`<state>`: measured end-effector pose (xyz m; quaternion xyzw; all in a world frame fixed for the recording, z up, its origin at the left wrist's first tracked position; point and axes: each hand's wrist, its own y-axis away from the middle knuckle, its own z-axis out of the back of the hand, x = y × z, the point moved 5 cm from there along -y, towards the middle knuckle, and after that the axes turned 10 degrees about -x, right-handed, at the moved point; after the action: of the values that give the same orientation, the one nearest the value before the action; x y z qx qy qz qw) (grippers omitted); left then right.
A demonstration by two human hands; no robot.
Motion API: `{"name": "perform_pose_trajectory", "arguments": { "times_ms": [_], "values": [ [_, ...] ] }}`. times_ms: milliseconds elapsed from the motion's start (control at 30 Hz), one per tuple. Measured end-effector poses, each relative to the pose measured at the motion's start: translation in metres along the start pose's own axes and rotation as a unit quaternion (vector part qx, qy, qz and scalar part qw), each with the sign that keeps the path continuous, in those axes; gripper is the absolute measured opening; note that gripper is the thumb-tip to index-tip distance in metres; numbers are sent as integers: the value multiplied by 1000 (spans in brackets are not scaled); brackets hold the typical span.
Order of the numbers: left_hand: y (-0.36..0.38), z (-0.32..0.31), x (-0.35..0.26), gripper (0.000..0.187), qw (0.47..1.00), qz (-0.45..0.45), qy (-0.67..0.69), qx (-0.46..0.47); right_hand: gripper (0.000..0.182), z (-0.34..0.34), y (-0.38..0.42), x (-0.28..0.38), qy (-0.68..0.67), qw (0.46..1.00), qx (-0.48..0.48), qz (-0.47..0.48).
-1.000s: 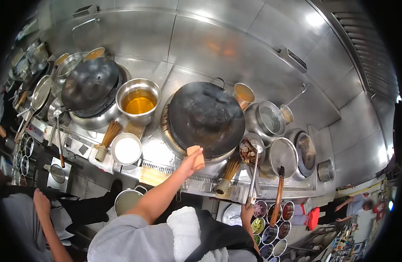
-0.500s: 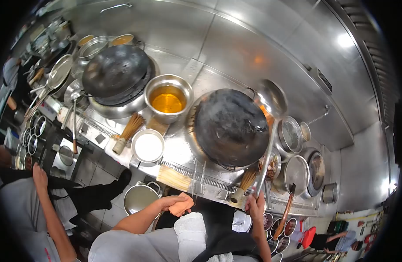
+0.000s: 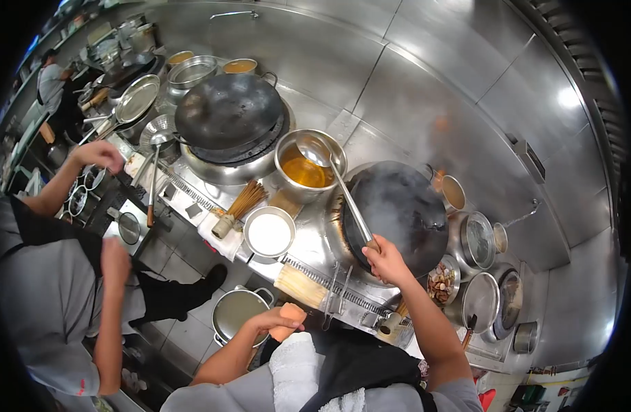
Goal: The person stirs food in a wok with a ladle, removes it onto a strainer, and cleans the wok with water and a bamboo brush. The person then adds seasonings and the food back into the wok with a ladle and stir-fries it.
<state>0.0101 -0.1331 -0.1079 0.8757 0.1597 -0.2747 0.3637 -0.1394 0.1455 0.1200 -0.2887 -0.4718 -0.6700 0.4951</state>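
My right hand [image 3: 386, 261] is closed round the handle of a long steel ladle [image 3: 352, 204]. The ladle's bowl is at the far side of a steel pot [image 3: 337, 144] of yellow oil [image 3: 300, 172], partly over the oil. Steam or smoke rises from a dark wok [image 3: 417, 226] just beyond my right hand. Low in front of my body, my left hand [image 3: 269, 320] grips an orange folded cloth [image 3: 288, 321]. A white towel [image 3: 292, 374] hangs at my front, near that hand.
A bowl of white stuff [image 3: 270, 233], a bamboo brush [image 3: 241, 208] and a folded cloth [image 3: 299, 285] line the stove's front. A second wok [image 3: 227, 110] stands left. Strainers and pans [image 3: 480, 301] sit right. A co-worker [image 3: 61, 295] stands close on my left, by a floor pot [image 3: 240, 314].
My right hand has swung the ladle left, from beyond the wok's right side to the oil pot. The left hand still holds the cloth. The co-worker's arms have risen, and the view has shifted.
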Motion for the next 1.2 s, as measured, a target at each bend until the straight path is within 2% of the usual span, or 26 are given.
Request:
{"name": "perform_pose_trajectory", "arguments": {
  "times_ms": [67,133,167,200,233,267,300,400,433,467,500,533,567,600,667,700,733,767,800,833,867,933,1000,1067,1133,1200],
  "values": [
    [10,9,9,68,999,-6,17,-30,17,-4,-6,-2,-7,1000,27,-9],
    [21,11,10,67,998,-20,20,-57,25,-11,-4,-12,-210,966,69,-134],
    [26,12,7,64,996,-35,28,-72,34,-14,-4,-24,-292,938,101,-158],
    [29,11,4,61,994,-49,35,-86,34,-14,-8,-42,-294,937,102,-156],
    [36,5,-2,64,992,-69,31,-104,37,-22,-6,-52,-456,850,179,-190],
    [38,0,-6,64,991,-73,27,-106,40,-20,-4,-57,-598,730,252,-214],
    [42,-5,-9,66,988,-97,25,-114,42,-15,3,-57,-649,675,278,-214],
    [45,-18,-20,70,982,-139,27,-124,42,14,31,-69,-687,637,301,-179],
    [51,-30,-28,72,979,-153,41,-126,41,27,44,-69,-660,680,285,-147],
    [52,-40,-33,74,977,-163,57,-127,41,41,55,-67,-668,676,280,-137],
    [45,-38,-29,75,977,-155,56,-132,38,60,67,-67,-518,836,157,-95],
    [43,-44,-30,75,980,-147,48,-126,35,84,75,-70,-334,941,20,-54],
    [40,-49,-33,75,983,-133,29,-123,37,104,75,-74,-220,974,-47,1],
    [38,-54,-35,76,985,-119,10,-120,37,117,79,-84,-227,972,-56,-3],
    [30,-54,-40,79,986,-124,-17,-112,28,147,84,-98,-215,970,-90,61],
    [22,-56,-40,83,984,-136,-32,-106,35,155,92,-106,-179,967,-148,107],
    [17,-75,-41,87,983,-147,-40,-104,35,160,102,-122,-172,969,-144,103],
    [20,-92,-41,92,981,-166,34,-94,41,169,112,-138,-135,964,-188,128],
    [9,-79,-23,92,980,-176,54,-81,47,177,121,-155,-100,956,-228,155],
    [14,-94,-14,88,970,-195,101,-107,46,184,128,-178,-76,944,-248,202],
    [19,-109,-9,84,956,-217,145,-134,46,190,133,-202,-71,948,-233,205],
    [24,-124,31,76,942,-236,197,-134,50,207,143,-247,-8,945,-265,192],
    [39,-130,80,70,914,-231,221,-249,52,223,150,-283,133,937,-288,145],
    [57,-147,118,65,900,-219,216,-308,55,229,152,-308,133,939,-284,141],
    [83,-170,141,58,905,-146,119,-382,52,231,153,-328,235,918,-285,146],
    [108,-184,163,54,904,-190,122,-362,49,227,159,-307,273,923,-253,100]
  ]
}}
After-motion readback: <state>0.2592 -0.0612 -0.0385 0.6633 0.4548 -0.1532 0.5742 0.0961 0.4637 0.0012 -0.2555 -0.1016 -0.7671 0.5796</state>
